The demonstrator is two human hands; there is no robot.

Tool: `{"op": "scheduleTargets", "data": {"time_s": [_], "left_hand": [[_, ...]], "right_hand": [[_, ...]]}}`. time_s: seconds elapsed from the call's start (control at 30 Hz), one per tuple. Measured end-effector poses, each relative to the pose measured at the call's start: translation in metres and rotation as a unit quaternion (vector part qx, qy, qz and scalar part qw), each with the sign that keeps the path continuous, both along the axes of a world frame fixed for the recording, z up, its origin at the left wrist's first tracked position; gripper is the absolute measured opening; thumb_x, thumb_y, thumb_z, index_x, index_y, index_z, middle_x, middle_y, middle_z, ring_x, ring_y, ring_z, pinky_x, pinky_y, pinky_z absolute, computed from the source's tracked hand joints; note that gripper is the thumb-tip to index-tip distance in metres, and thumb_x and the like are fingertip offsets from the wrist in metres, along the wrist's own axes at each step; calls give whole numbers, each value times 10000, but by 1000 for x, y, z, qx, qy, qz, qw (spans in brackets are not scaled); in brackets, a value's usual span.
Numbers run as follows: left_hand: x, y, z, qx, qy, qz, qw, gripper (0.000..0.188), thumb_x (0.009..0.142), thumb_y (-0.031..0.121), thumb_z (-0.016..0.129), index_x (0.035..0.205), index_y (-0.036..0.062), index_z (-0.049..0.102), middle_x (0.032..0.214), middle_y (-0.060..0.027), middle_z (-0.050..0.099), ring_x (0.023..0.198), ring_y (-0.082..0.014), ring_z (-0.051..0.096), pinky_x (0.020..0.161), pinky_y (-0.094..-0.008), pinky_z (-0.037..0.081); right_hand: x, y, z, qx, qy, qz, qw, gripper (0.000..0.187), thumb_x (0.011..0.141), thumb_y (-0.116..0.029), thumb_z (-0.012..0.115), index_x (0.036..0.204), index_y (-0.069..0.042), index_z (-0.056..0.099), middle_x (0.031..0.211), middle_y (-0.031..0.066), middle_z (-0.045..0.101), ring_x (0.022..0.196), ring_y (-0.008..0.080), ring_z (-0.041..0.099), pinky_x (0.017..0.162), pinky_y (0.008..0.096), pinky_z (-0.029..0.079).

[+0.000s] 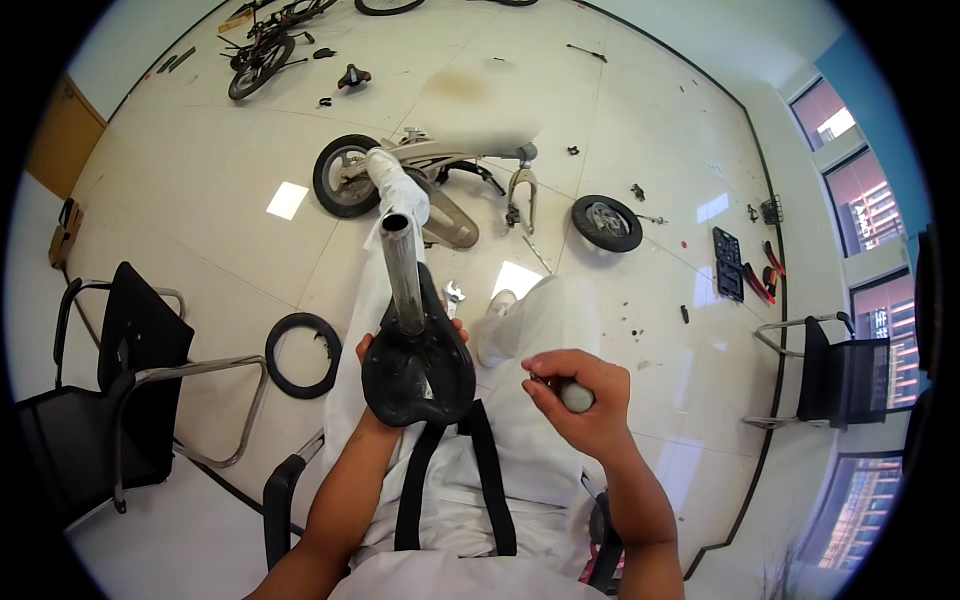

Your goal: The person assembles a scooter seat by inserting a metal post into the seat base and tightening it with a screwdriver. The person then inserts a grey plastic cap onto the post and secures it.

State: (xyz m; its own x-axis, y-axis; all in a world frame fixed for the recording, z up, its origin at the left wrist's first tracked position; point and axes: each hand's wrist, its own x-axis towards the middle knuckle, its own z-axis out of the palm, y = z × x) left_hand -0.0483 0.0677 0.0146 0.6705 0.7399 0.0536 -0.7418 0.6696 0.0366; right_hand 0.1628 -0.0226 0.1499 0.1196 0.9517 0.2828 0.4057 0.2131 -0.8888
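Note:
An upturned black bicycle saddle lies over my lap, its silver seat post pointing up and away from me. My left hand is wrapped round the saddle from beneath; fingertips show at both sides and the palm is hidden. To the right of the saddle and apart from it, my right hand is closed round a tool with a grey, rounded handle end; the tool's other end is hidden by the fingers. A silver wrench shows just beyond the saddle, by my left fingertips; whether they touch it I cannot tell.
Past my feet lies a partly stripped bicycle frame with its rear wheel. A loose wheel, a tyre, a tool case and red-handled tools lie on the floor. Chairs stand left and right.

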Motion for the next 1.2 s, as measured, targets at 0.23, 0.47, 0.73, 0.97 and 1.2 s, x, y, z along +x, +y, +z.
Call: {"op": "scheduleTargets", "data": {"time_s": [0.23, 0.47, 0.73, 0.97, 1.2], "left_hand": [[-8, -1, 2, 22, -49, -63, 997, 1092, 806, 660, 695, 1571, 34, 229, 1435, -241, 471, 1335, -388, 497, 1089, -659, 399], [5, -5, 3, 73, 81, -25, 994, 1088, 755, 669, 739, 1533, 42, 308, 1458, -217, 455, 1364, -346, 476, 1125, -525, 433], [12, -7, -4, 77, 139, -25, 987, 1126, 705, 531, 848, 1574, 143, 247, 1503, -154, 446, 1406, -321, 444, 1169, -476, 402], [6, 2, -2, 134, 273, 48, 951, 1235, 642, 555, 884, 1576, 122, 202, 1452, -199, 443, 1303, -332, 535, 1104, -485, 467], [-20, 16, 37, 418, 332, 104, 839, 1297, 511, 287, 966, 1583, 124, 253, 1380, -215, 491, 1315, -336, 506, 1066, -440, 440]], "right_hand": [[-16, -15, 1, 24, -70, -11, 997, 206, 749, 59, 792, 903, -19, 679, 850, 95, 714, 691, 155, 691, 598, 255, 537], [-28, -11, -25, 103, -118, -23, 987, 233, 739, 12, 810, 917, -48, 674, 848, 79, 705, 636, 219, 672, 544, 304, 513], [-26, -14, -41, 66, -107, -55, 991, 221, 762, 31, 807, 938, -35, 692, 868, 104, 720, 688, 235, 702, 594, 293, 538], [-19, -16, -29, 49, -85, -95, 991, 216, 772, 43, 786, 965, -22, 714, 883, 113, 721, 684, 220, 702, 603, 288, 539], [1, -21, -32, 36, -84, -151, 984, 232, 790, 84, 747, 1000, -12, 717, 941, 129, 731, 747, 165, 711, 662, 278, 556]]}}
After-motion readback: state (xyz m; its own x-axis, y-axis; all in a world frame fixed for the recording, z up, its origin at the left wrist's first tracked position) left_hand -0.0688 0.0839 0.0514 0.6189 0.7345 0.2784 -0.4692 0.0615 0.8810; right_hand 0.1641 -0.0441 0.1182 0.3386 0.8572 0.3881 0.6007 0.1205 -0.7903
